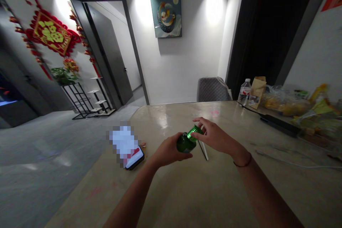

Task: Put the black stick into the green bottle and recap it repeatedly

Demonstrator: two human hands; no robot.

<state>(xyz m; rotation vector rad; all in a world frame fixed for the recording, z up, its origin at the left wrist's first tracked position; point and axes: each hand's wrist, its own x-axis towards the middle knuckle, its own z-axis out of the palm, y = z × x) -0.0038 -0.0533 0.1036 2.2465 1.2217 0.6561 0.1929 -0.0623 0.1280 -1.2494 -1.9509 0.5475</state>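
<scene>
My left hand [167, 151] is wrapped around a small dark green bottle [185, 143], held a little above a beige table [203, 192]. My right hand [213, 136] pinches the bottle's shiny green cap [194, 132] with thumb and fingers. The bottle is tilted, cap pointing up and right. A thin black and white stick [203, 150] lies on the table just beneath my right hand.
A phone [135, 158] lies at the table's left edge beside a blurred-out patch. At the far right stand a water bottle [244, 92], a paper bag [258, 92], plastic food bags [288, 104] and a black bar [279, 124]. A grey chair [212, 89] is behind the table.
</scene>
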